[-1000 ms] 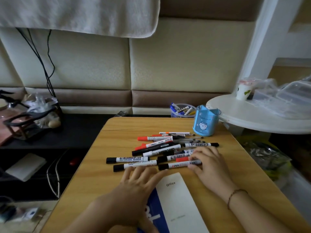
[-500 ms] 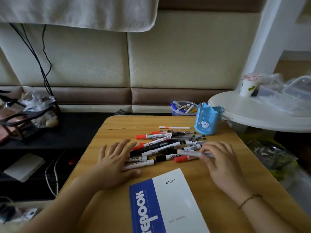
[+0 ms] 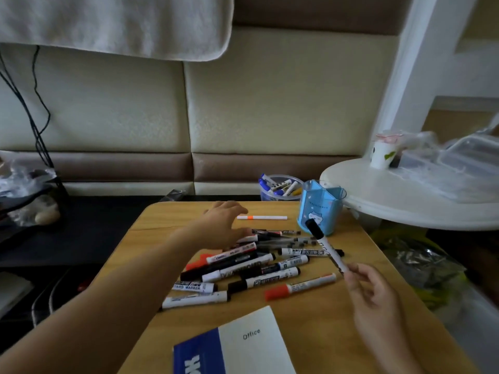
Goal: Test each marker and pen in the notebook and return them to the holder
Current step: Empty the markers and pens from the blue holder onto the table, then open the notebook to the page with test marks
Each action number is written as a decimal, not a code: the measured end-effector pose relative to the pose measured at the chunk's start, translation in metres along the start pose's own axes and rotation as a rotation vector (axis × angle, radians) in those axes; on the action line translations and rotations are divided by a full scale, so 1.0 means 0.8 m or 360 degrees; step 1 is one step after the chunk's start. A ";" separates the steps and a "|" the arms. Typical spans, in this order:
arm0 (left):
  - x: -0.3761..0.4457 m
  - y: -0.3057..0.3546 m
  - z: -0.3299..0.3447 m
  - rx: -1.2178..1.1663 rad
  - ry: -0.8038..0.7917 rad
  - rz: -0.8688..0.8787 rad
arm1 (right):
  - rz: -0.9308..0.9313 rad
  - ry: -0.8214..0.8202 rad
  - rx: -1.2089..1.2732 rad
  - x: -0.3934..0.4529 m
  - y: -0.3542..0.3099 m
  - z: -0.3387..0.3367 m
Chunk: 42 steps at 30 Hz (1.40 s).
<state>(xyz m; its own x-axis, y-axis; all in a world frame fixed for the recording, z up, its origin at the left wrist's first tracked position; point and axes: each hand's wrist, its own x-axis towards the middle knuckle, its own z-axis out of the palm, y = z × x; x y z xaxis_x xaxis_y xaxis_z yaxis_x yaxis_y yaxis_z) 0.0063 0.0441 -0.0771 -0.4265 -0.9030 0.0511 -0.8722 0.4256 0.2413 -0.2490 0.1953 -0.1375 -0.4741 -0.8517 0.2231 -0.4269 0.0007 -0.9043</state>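
Several markers and pens (image 3: 251, 263) lie in a loose pile on the wooden table (image 3: 318, 325). My right hand (image 3: 370, 290) pinches a white marker with a black cap (image 3: 324, 244) by its lower end and holds it tilted up above the pile. My left hand (image 3: 226, 225) reaches over the far left of the pile, fingers spread and relaxed, touching the upper pens. The closed blue and white notebook (image 3: 243, 344) lies at the near edge. The blue pen holder (image 3: 320, 206) stands at the back right. A white pen with an orange band (image 3: 262, 217) lies apart, left of the holder.
A clear tub of other markers (image 3: 279, 188) sits behind the table's far edge. A round white side table (image 3: 405, 201) with a paper cup (image 3: 383, 152) and plastic boxes stands to the right. A dark low shelf (image 3: 89, 228) lies to the left.
My right hand has lifted one black-capped marker off the pile. My left hand has moved from the near left of the pile to its far side.
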 end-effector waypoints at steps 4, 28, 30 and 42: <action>0.082 0.017 0.029 -0.0124 -0.0035 -0.0176 | 0.0100 0.0064 0.0050 0.007 0.004 -0.002; -0.124 -0.104 0.003 -0.0143 0.0217 -0.0708 | -0.0048 -0.0080 0.0143 0.004 0.000 0.001; -0.130 -0.103 0.004 -0.0170 0.0171 -0.0660 | -0.0068 -0.0071 0.0145 0.001 0.001 0.001; -0.236 0.107 0.006 0.0241 -0.0216 -0.0040 | 0.0344 -0.0221 0.1287 -0.003 -0.037 -0.035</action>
<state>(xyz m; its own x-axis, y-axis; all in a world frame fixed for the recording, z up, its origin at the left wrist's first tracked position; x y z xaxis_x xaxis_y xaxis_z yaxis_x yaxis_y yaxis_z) 0.0112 0.2509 -0.0706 -0.4237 -0.9017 -0.0865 -0.9046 0.4163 0.0916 -0.2569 0.2120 -0.1008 -0.3608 -0.9325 0.0165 0.3694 -0.1591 -0.9155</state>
